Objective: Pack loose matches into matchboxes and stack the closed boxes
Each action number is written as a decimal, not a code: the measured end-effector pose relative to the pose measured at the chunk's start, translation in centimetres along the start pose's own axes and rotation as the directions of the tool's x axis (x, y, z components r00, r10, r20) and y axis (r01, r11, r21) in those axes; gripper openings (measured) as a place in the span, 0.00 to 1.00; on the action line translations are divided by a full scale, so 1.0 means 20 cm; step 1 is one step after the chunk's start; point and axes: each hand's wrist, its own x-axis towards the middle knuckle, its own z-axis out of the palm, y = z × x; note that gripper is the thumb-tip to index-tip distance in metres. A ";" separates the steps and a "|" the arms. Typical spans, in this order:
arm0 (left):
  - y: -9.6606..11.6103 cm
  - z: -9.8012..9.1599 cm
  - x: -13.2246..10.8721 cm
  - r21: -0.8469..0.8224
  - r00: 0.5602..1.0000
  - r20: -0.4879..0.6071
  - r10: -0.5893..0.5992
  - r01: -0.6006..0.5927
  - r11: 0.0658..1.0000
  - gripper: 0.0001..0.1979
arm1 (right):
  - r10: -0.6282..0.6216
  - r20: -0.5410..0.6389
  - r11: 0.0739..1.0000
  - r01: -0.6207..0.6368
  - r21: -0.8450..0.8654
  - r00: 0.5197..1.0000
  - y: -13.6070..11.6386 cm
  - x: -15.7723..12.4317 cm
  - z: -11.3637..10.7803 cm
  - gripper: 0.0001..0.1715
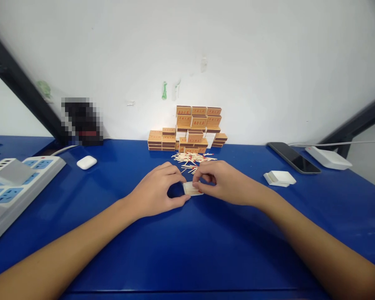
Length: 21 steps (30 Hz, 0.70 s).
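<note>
A small white matchbox tray (pixel 189 190) lies on the blue table, with pale matchsticks inside it. My left hand (pixel 162 187) grips the tray's left end, thumb at the near corner and forefinger at the far one. Over the tray's right part, the thumb and forefinger of my right hand (pixel 217 181) are pinched together; whether a match is between them I cannot make out. Just beyond my hands a loose heap of red-tipped matches (pixel 190 158) spreads on the table. Behind it, orange-brown matchboxes (pixel 198 121) are stacked against the wall.
To the right are white empty-looking trays (pixel 279 178), a dark phone (pixel 295 157) and a white box-shaped device (pixel 328 158) by a cable. At left sit a white earbud case (pixel 86 162) and a large power strip (pixel 28 183). A pixelated dark object (pixel 83 121) leans at the wall.
</note>
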 end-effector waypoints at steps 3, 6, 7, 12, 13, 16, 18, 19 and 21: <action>0.00 0.00 0.00 -0.009 1.000 0.009 -0.008 0.008 1.000 0.12 | 0.030 -0.116 0.999 -0.033 -0.020 0.993 0.08 0.01 0.00 0.07; 0.00 0.00 0.00 -0.009 1.000 0.022 -0.005 0.006 1.000 0.12 | -0.006 -0.135 0.997 -0.004 -0.076 0.991 0.19 0.02 0.01 0.08; 0.00 0.00 0.00 -0.006 1.000 0.023 -0.002 0.002 1.000 0.12 | -0.029 -0.116 0.995 0.018 -0.095 0.993 0.21 0.03 0.02 0.10; 0.00 0.00 0.00 0.002 1.000 0.011 0.006 -0.007 1.000 0.12 | -0.039 -0.060 0.992 0.032 -0.125 0.997 0.22 0.05 0.04 0.08; 0.00 0.00 0.00 0.000 1.000 0.010 0.006 -0.006 1.000 0.13 | -0.019 -0.049 0.992 0.013 -0.122 0.999 0.21 0.05 0.04 0.07; 0.00 0.00 0.00 -0.002 1.000 0.005 0.010 -0.010 1.000 0.13 | 0.030 -0.004 0.991 -0.030 -0.133 1.000 0.20 0.06 0.02 0.06; 0.00 0.00 0.00 -0.001 1.000 0.004 0.012 -0.012 1.000 0.12 | 0.040 0.026 0.990 -0.036 -0.138 0.999 0.20 0.05 0.00 0.05; 0.00 0.00 0.00 -0.002 1.000 0.001 0.013 -0.013 1.000 0.12 | 0.040 0.039 0.990 -0.034 -0.138 0.998 0.20 0.05 0.00 0.05; 0.00 0.00 0.00 -0.003 1.000 -0.001 0.013 -0.013 1.000 0.12 | 0.041 0.061 0.990 -0.032 -0.138 0.997 0.20 0.04 -0.01 0.05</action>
